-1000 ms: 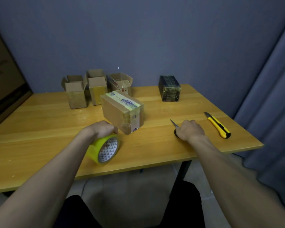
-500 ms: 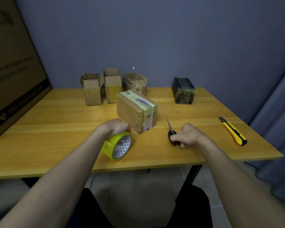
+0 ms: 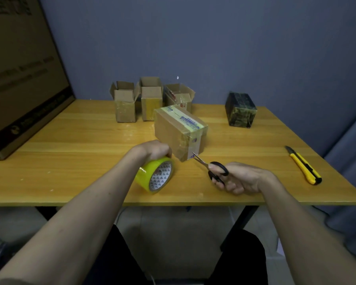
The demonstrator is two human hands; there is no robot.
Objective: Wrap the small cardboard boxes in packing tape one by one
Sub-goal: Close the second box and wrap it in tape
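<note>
Blue-grey wall behind, a long wooden table (image 3: 70, 165) in front, and the person is partway through taping the closed cardboard box (image 3: 178, 133) that sits at the middle of it. Their left hand (image 3: 154, 151) curls over the yellow tape roll (image 3: 155, 174), which stands on edge just left of the box. The right hand (image 3: 240, 177) has fingers through the black loops of the scissors (image 3: 211, 167), blades slightly parted with their tips at the box's near lower corner.

To cut well, I'd say keep the tape taut off the roll, snip close to the box, then press the loose end flat.

By my count: one roll, one pair of scissors, one yellow utility knife (image 3: 304, 166) near the right edge, three open small boxes (image 3: 150, 99) in a row at the far side, and one dark wrapped box (image 3: 239, 110) far right.
</note>
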